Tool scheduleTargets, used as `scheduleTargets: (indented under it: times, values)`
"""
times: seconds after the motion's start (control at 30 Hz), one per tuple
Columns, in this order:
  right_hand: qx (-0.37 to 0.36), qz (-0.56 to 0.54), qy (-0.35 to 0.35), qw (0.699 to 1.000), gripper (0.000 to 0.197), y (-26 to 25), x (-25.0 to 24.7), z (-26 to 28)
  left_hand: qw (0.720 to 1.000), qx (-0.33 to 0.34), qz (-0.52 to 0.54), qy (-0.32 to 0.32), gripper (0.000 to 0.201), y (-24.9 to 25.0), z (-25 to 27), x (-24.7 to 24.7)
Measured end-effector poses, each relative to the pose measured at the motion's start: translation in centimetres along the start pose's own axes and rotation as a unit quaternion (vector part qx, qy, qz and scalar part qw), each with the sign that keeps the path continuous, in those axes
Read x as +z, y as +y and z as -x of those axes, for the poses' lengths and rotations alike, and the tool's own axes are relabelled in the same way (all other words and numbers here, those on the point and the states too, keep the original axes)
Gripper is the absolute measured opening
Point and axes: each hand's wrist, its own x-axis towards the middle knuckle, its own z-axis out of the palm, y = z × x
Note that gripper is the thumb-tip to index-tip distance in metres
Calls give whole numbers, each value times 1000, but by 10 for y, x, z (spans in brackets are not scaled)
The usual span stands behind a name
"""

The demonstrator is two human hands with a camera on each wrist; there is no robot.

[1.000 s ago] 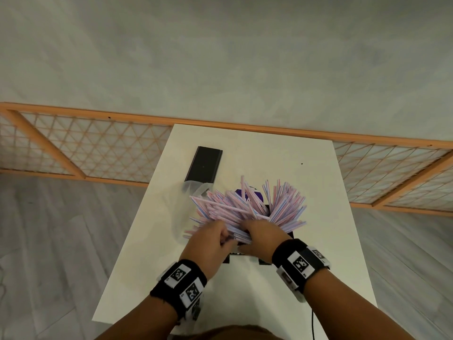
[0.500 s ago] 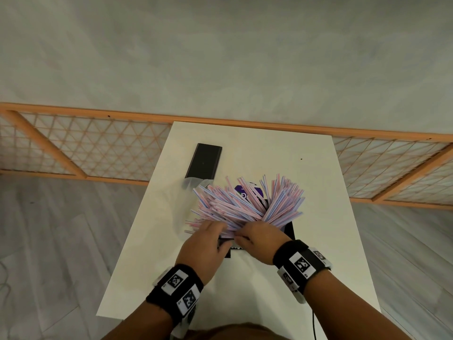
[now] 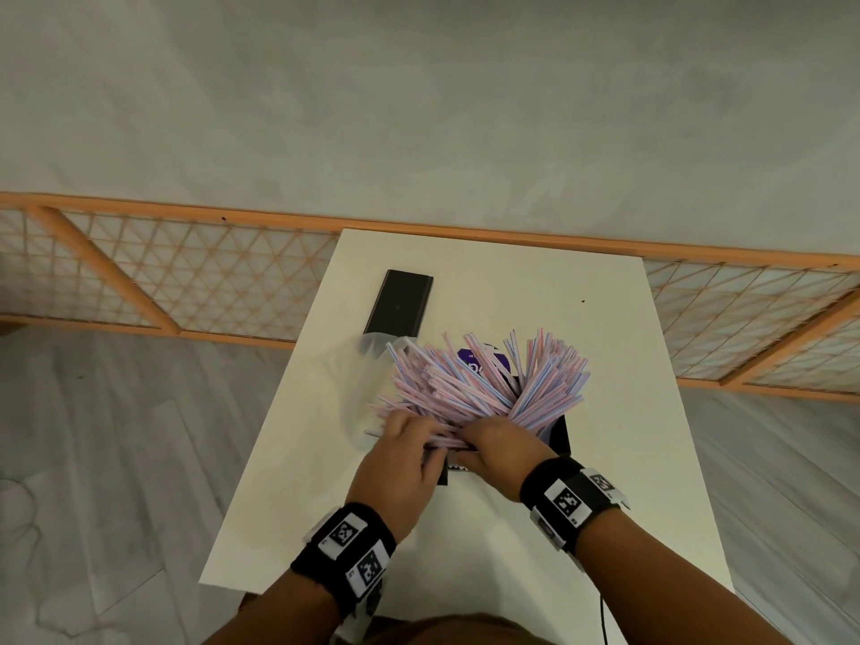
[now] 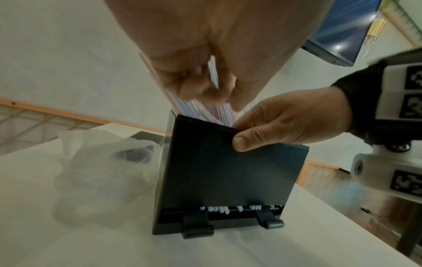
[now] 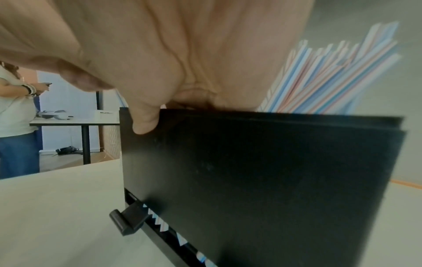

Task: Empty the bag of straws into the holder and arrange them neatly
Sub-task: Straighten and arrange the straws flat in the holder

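Note:
A black straw holder (image 4: 228,171) stands on the white table (image 3: 605,365), with short straw tips showing in its bottom slot. Many pink and blue striped straws (image 3: 484,388) fan out of its top to the left and right. My left hand (image 3: 409,435) grips a bunch of straws just above the rim, its fingers curled round them (image 4: 205,86). My right hand (image 3: 470,439) pinches the holder's front wall, thumb (image 5: 146,124) on the outside and fingers hidden inside among the straws. The empty clear bag (image 4: 102,162) lies left of the holder.
A black lid (image 3: 399,302) lies flat at the far left of the table, behind the bag. A purple label (image 3: 479,360) shows behind the straws. An orange lattice fence (image 3: 186,281) runs behind the table. A person (image 5: 16,117) stands by another table far off.
Both hands have stayed at the holder's top. The left-hand bunch of straws has shifted and fanned a little differently, and my left hand has moved slightly left along the rim.

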Motion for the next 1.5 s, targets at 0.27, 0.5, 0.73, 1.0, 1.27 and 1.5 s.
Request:
scheduleTargets:
  times: [0.27,0.5,0.73,1.0,1.27,1.5]
  values:
    - [-28,-9,110,993,36,-8,2,22,941,-287,154,91,71,-16,0,-27]
    - [-57,-24,206,977,27,-21,3,38,959,-239,150,9,20,-26,-24,-6]
    - [7,-81,236,968,23,-17,-7,61,956,-250,143,53,21,-28,-23,-38]
    - [-25,-174,268,947,33,-44,-37,66,962,-178,154,137,16,-5,4,-129]
    - [-86,-132,258,953,55,-97,-67,48,969,-58,179,162,15,52,14,-159]
    - [-40,-25,193,980,23,-52,-57,40,930,-133,337,68,20,31,-6,-65]
